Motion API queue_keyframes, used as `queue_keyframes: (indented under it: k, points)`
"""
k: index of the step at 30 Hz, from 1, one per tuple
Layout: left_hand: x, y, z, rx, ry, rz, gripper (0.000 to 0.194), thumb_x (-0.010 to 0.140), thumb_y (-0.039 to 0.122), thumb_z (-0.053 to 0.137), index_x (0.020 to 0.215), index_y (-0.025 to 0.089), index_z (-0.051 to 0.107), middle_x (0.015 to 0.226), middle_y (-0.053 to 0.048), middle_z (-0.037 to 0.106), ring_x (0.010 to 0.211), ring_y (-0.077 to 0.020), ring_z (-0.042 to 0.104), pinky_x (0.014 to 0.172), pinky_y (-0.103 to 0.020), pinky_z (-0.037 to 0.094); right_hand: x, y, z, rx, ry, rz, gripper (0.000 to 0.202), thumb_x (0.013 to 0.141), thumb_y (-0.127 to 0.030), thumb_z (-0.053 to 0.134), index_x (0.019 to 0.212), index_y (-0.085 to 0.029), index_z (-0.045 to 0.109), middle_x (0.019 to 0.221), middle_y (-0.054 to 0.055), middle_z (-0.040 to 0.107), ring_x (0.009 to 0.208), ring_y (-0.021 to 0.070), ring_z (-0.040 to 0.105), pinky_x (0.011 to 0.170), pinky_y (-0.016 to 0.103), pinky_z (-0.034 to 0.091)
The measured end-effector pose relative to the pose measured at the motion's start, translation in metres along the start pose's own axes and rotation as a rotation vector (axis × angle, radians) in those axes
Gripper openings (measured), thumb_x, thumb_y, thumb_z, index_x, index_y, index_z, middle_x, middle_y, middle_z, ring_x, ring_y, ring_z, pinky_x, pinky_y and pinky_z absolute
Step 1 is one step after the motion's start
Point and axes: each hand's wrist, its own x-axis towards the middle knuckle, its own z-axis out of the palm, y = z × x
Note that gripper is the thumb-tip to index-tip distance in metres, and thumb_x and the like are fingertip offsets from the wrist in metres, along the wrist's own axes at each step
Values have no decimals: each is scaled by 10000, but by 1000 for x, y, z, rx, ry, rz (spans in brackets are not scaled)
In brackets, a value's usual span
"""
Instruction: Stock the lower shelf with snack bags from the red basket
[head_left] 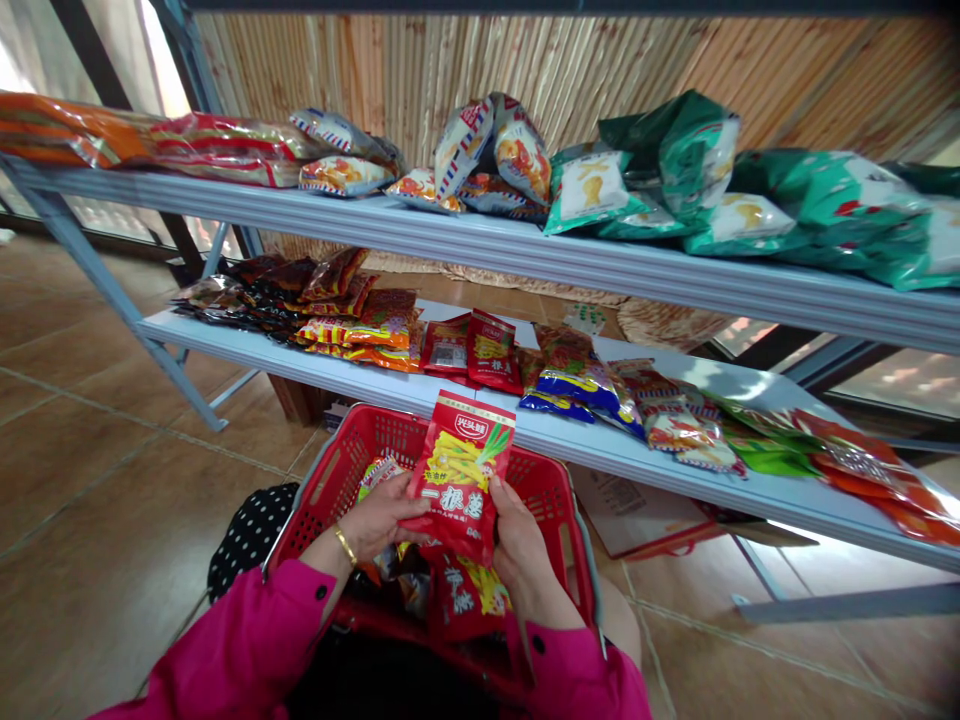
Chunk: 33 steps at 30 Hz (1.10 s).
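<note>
A red snack bag (463, 480) with yellow sticks and a green onion printed on its front is held upright over a red shopping basket (559, 500). My left hand (386, 515) grips its left edge, and my right hand (517, 535) closes on its lower right edge. Inside the basket, another red snack bag (461, 600) of the same print lies below my hands, with several other packets partly hidden beneath my left wrist. Two more matching red bags (493, 350) rest on the lower shelf just beyond the basket.
The lower shelf (277, 368) carries dark, orange, blue-edged and green snack packets. Above it, the upper shelf (480, 228) holds bread-like long packs (225, 148), striped bags and green bags (675, 160). A cardboard box (637, 510) stands under the shelf at right.
</note>
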Motion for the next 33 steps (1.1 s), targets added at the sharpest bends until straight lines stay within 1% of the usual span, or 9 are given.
queue_keyframes:
  k: [5, 8, 12, 15, 18, 22, 26, 29, 33]
  points:
    - [0, 0, 4, -7, 45, 63, 590, 606, 223, 834, 1141, 165, 592, 1064, -107, 692, 799, -216, 696, 644, -288, 552, -4, -3, 7, 7, 13, 9, 344, 652, -363, 799, 925, -206, 662, 882, 36, 768, 796, 235, 724, 740, 375, 595]
    - [3, 2, 3, -29, 73, 104, 604, 600, 222, 836, 1148, 172, 588, 1060, -105, 696, 788, -217, 697, 632, -288, 549, -10, -5, 12, 2, -5, 61, 416, 606, -336, 832, 950, -186, 651, 861, 42, 765, 746, 225, 721, 657, 347, 596]
    - [6, 4, -4, -45, 111, 138, 567, 625, 220, 819, 1136, 167, 580, 1033, -104, 707, 766, -207, 700, 637, -294, 553, -15, -5, 13, -129, -73, 118, 504, 592, -339, 841, 1024, -173, 641, 868, 49, 758, 704, 209, 711, 555, 311, 580]
    - [8, 3, -8, -32, 149, 140, 540, 635, 208, 809, 1123, 161, 584, 1023, -104, 710, 761, -201, 700, 647, -299, 558, -15, -4, 11, -163, -79, 112, 506, 576, -350, 841, 1007, -166, 651, 852, 50, 753, 687, 207, 701, 513, 296, 564]
    - [10, 0, -10, -58, 156, 163, 509, 644, 197, 803, 1105, 160, 590, 1044, -107, 706, 788, -200, 700, 674, -303, 565, -14, -2, 11, -156, -83, 91, 491, 572, -372, 833, 987, -175, 659, 843, 40, 749, 683, 205, 693, 477, 275, 541]
    - [10, -3, -6, -123, 177, 186, 448, 669, 184, 792, 1069, 159, 593, 1034, -97, 707, 785, -180, 698, 684, -289, 570, -14, -3, 13, -139, -49, 61, 474, 571, -387, 827, 966, -188, 658, 821, 21, 742, 651, 186, 679, 472, 270, 534]
    - [5, -3, 3, -146, 142, 122, 453, 659, 137, 795, 1064, 164, 592, 1024, -91, 706, 791, -174, 701, 695, -282, 577, -15, -6, 15, -99, -1, 33, 416, 576, -367, 826, 913, -193, 654, 803, 16, 738, 643, 179, 681, 509, 283, 545]
    - [4, -5, 7, -149, 166, 96, 450, 665, 104, 781, 1065, 165, 585, 1016, -95, 710, 779, -175, 706, 685, -278, 581, -16, -8, 16, -82, -13, 27, 404, 595, -364, 815, 923, -191, 656, 801, 21, 739, 675, 194, 693, 519, 284, 547]
    - [8, -8, 6, -157, 235, 120, 379, 699, 84, 744, 1029, 168, 578, 942, -75, 719, 707, -159, 704, 652, -275, 584, -18, -8, 14, -111, -67, 54, 431, 632, -320, 803, 1005, -195, 627, 871, 32, 743, 689, 190, 706, 533, 278, 553]
